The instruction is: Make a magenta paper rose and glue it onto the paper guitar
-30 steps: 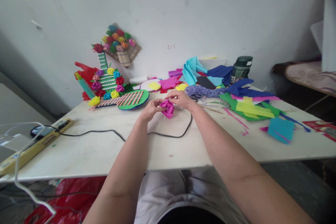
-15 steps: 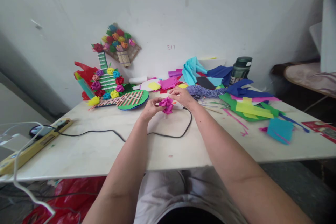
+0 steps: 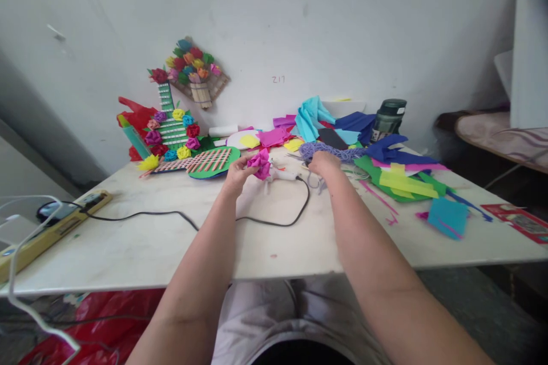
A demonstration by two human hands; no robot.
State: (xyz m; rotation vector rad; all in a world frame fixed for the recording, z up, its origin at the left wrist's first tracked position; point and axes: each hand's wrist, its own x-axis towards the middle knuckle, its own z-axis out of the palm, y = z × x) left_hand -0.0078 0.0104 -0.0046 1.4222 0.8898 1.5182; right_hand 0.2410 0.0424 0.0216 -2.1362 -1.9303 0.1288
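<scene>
My left hand [image 3: 238, 173] pinches a magenta crepe-paper flower [image 3: 260, 164] above the middle of the table. Just right of the flower lies a white glue gun [image 3: 283, 175] with a black cord. My right hand [image 3: 324, 164] is lowered at the near side of the purple yarn [image 3: 346, 153], its fingers closed on scissors; the blades [image 3: 294, 156] point left and the handle loops [image 3: 315, 181] show below the hand. Left of my left hand lies a green oval board [image 3: 214, 162] with crossed pink sticks.
Coloured crepe paper [image 3: 406, 182] and a dark green bottle [image 3: 387, 118] are at the right. A flower-decorated guitar shape [image 3: 173, 125] leans at the back left. A yellow power strip [image 3: 55, 231] lies at the left edge, its cables crossing the table.
My right hand has left the magenta flower and moved right to the scissors by the yarn. My left hand still holds the flower, slightly further left.
</scene>
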